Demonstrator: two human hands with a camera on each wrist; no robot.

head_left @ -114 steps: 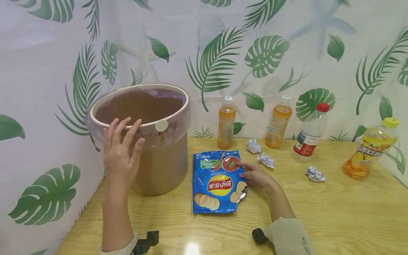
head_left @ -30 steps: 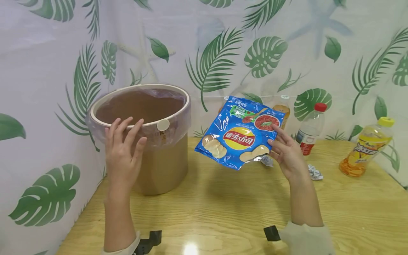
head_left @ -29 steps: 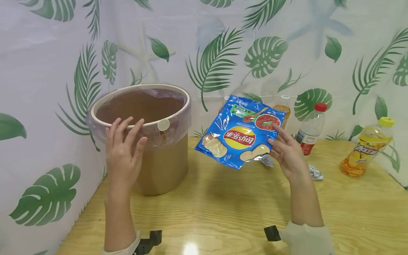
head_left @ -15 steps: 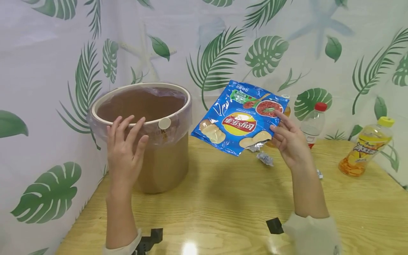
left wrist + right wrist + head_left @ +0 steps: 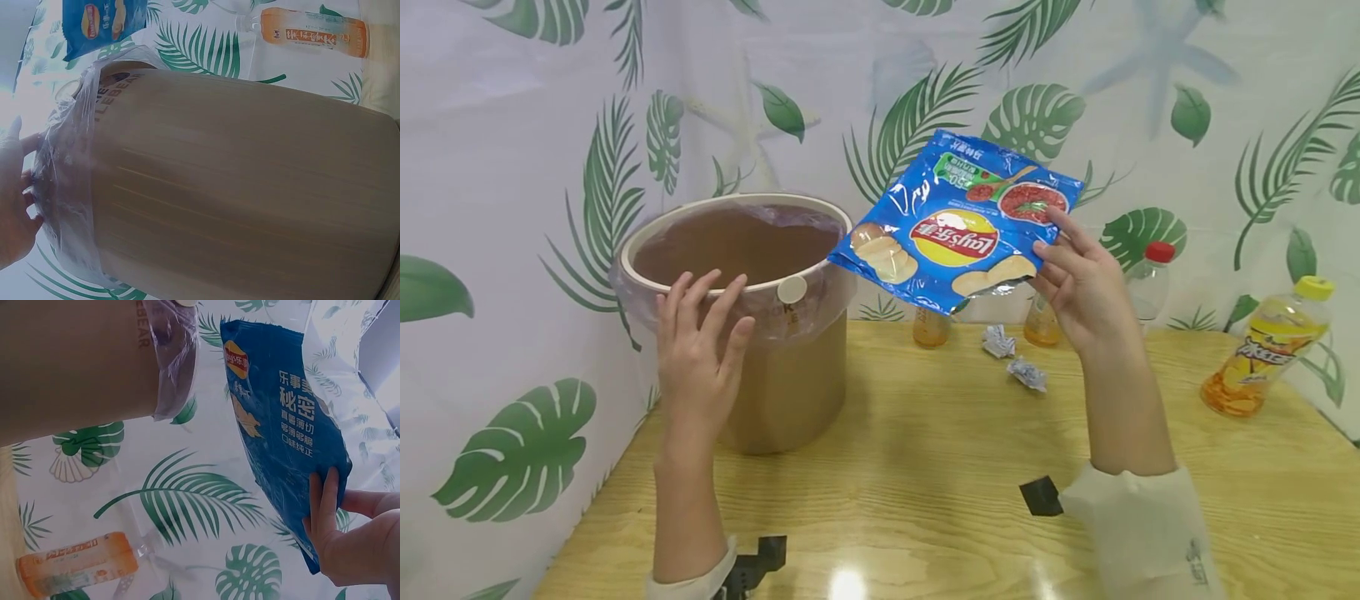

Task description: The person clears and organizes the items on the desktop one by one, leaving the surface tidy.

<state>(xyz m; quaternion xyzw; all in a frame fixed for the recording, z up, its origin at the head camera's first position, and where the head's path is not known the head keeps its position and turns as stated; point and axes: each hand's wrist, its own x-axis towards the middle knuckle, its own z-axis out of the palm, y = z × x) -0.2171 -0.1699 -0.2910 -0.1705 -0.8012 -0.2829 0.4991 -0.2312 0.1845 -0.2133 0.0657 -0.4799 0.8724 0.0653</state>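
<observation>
A blue chip bag (image 5: pixel 955 229), torn at one edge, hangs in the air right of the trash bin. My right hand (image 5: pixel 1086 287) pinches its right side between thumb and fingers; the right wrist view shows fingers on the bag's back (image 5: pixel 294 425). The brown trash bin (image 5: pixel 790 383) has a pale rim and a clear plastic liner (image 5: pixel 69 187) folded over it. At the bin's near rim my left hand (image 5: pixel 700 358) rests with fingers spread and fairly straight. The bag's left corner comes close to the bin's right rim, partly overlapping it in the head view.
Two crumpled papers (image 5: pixel 1027 374) lie on the wooden table (image 5: pixel 925 483). Two orange drink bottles (image 5: pixel 931 327) stand behind, mostly hidden by the bag and right hand. A red-capped bottle (image 5: pixel 1152 275) is partly covered by the right arm. A yellow-capped bottle (image 5: pixel 1262 350) leans at right.
My right hand has taken the chip bag off the table and raised it, lately upward and slightly left toward the bin. The left hand stays at the rim.
</observation>
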